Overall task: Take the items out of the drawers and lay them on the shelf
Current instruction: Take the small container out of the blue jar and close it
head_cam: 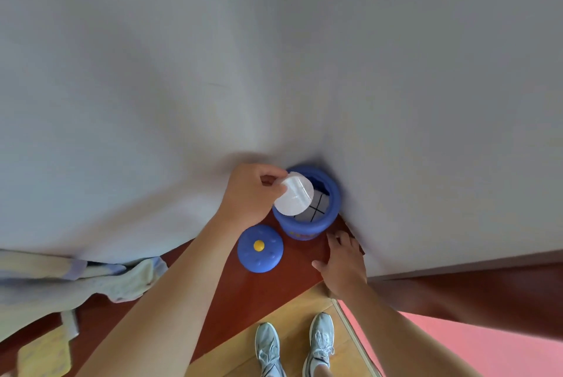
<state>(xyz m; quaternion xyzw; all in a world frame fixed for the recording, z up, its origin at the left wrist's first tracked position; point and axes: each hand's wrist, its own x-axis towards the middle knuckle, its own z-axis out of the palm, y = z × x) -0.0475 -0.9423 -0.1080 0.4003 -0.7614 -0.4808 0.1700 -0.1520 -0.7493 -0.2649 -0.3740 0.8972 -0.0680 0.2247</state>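
Head view: left hand [246, 193] pinches a white round disc [294, 198] over the open blue pot [304, 228] on the red-brown shelf [243, 300]; its blue lid [268, 257] lies at seven o'clock of the pot, right hand [342, 260] rests flat, fingers relaxed, at four o'clock

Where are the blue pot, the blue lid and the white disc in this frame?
blue pot [307, 228]: head view, on its outer front wall.
blue lid [259, 246]: head view, on the yellow knob at its centre.
white disc [294, 198]: head view, on the middle of its face.
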